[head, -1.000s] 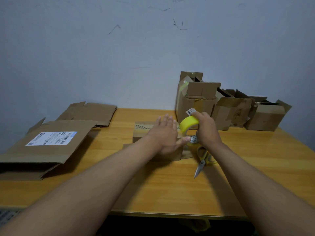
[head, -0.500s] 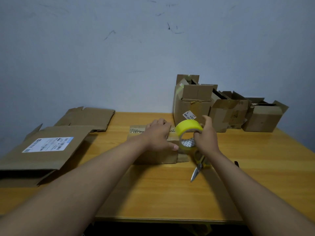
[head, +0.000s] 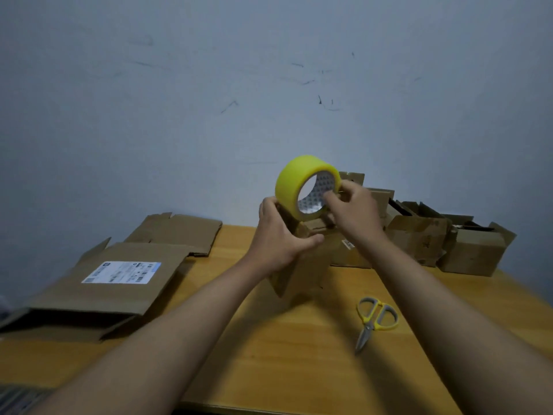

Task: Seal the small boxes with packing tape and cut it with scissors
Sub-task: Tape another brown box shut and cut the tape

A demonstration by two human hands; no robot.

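Head view looks down at a wooden desk (head: 299, 354) against a grey wall (head: 209, 115). The left hand (head: 278, 238) grips a small box (head: 302, 265) with fingers and thumb curled round its top. The box is tilted and sits above the middle of the desk; its bottom corner looks close to the wood, but I cannot tell if it touches. The right hand (head: 353, 211) holds a yellow tape roll (head: 302, 187) just over the box, with fingers hooked into the hole of the roll. The roll is up on its edge. I cannot see any tape strip pulled out, and the hands hide the top of the box.

Scissors (head: 374, 322) lie flat near the right edge of the desk, blades shut and pointing toward the front edge. No hand touches them.

Open boxes (head: 472, 253) stand in a row at the back right corner, flaps up. It is too dark inside to tell what they hold. The right arm hides part of the row.

A flat carton (head: 98, 295) with a white label (head: 122, 272) lies at the left edge and is cut off there. Another flat carton (head: 179, 232) lies behind it by the back edge.
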